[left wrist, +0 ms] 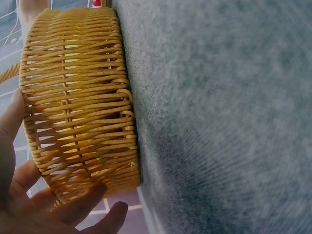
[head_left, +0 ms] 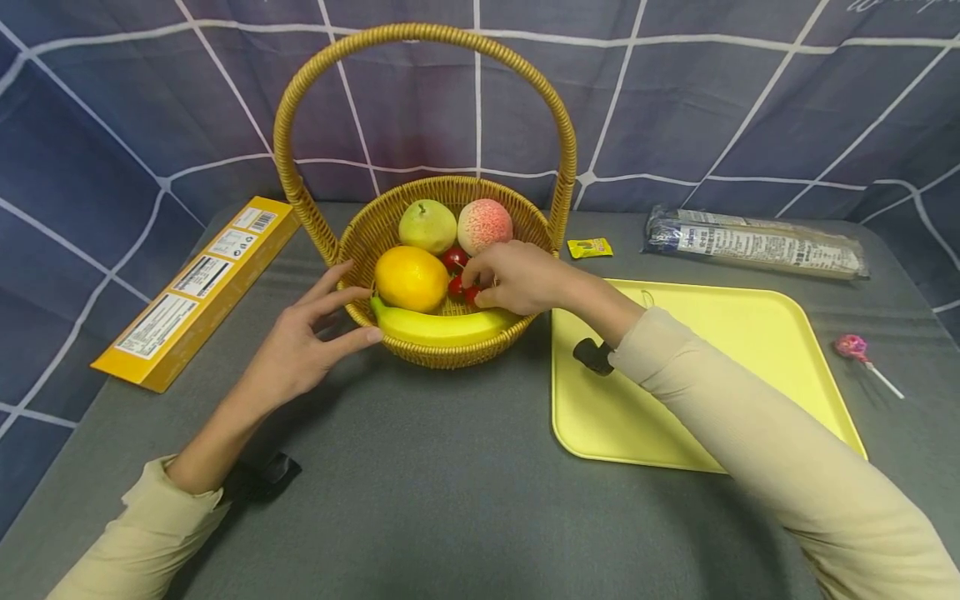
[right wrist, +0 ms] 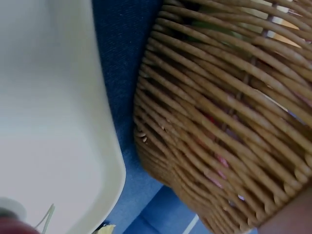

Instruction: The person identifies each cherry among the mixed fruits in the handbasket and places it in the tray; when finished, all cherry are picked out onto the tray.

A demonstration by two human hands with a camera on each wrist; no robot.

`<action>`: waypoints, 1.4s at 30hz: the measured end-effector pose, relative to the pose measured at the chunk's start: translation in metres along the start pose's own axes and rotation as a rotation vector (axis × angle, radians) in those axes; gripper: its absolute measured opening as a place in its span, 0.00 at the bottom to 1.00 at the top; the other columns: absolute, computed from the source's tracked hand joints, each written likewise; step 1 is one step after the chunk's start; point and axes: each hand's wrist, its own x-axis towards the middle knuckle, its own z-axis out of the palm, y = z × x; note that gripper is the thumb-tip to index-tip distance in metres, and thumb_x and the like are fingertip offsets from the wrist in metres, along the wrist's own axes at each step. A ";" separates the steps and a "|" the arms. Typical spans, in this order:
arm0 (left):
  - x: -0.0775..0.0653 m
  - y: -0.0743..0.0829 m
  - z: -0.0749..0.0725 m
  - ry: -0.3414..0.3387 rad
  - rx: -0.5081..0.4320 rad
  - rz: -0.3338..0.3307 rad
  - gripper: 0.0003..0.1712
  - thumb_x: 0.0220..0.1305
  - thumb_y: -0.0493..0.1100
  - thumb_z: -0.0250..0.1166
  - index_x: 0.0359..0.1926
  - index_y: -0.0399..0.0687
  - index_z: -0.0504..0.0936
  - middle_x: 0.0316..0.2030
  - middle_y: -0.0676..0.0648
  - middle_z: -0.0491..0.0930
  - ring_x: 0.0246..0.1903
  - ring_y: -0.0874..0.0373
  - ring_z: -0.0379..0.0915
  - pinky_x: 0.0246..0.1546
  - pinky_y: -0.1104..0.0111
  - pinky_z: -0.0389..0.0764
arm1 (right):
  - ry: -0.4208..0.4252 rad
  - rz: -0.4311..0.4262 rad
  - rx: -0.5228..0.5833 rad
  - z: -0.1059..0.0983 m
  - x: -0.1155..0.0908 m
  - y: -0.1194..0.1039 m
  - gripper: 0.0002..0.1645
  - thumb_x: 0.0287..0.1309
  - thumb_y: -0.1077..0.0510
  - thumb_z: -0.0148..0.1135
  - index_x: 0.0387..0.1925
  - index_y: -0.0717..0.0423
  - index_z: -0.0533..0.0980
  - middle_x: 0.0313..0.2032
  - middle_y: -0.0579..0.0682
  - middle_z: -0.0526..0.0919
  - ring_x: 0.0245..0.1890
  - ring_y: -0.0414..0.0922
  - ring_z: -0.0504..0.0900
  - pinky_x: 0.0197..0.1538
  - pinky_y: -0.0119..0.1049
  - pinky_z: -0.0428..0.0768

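A wicker basket (head_left: 442, 357) with a tall handle holds a banana (head_left: 442, 327), an orange-yellow fruit (head_left: 411, 279), a green pear-like fruit (head_left: 427, 226), a pink peach (head_left: 484, 226) and several cherries (head_left: 454, 260). My left hand (head_left: 300, 333) rests on the basket's left side, its thumb and fingers spread along the rim. Reaching in over the right rim, my right hand (head_left: 517, 277) pinches a cherry (head_left: 471, 295) behind the banana. In the right wrist view, a red round thing (right wrist: 17, 227) with a green stem is partly cut off at the corner.
A yellow tray (head_left: 750, 333) lies right of the basket, under my right forearm. Behind it are a small yellow packet (head_left: 590, 247) and a long plastic-wrapped package (head_left: 757, 242). A lollipop (head_left: 852, 347) lies at the far right, a yellow box (head_left: 198, 292) at left.
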 end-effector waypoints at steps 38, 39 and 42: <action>0.000 -0.005 0.001 0.007 0.016 0.024 0.29 0.64 0.47 0.70 0.63 0.40 0.76 0.75 0.45 0.52 0.67 0.38 0.59 0.56 0.39 0.70 | 0.324 0.016 0.262 -0.019 -0.168 0.042 0.15 0.62 0.68 0.64 0.48 0.52 0.82 0.40 0.40 0.83 0.35 0.40 0.82 0.34 0.30 0.82; 0.000 -0.005 0.001 0.006 0.015 0.024 0.29 0.64 0.47 0.70 0.63 0.40 0.76 0.75 0.45 0.52 0.67 0.38 0.59 0.56 0.39 0.70 | 0.333 0.020 0.247 -0.017 -0.174 0.046 0.15 0.61 0.69 0.65 0.48 0.52 0.82 0.40 0.40 0.84 0.35 0.39 0.82 0.35 0.29 0.81; 0.000 -0.004 0.001 0.005 0.011 0.020 0.29 0.64 0.46 0.70 0.63 0.40 0.76 0.76 0.45 0.52 0.67 0.38 0.59 0.57 0.39 0.70 | 0.357 0.044 0.186 -0.013 -0.188 0.059 0.17 0.58 0.70 0.66 0.47 0.51 0.83 0.39 0.39 0.83 0.34 0.38 0.80 0.34 0.27 0.78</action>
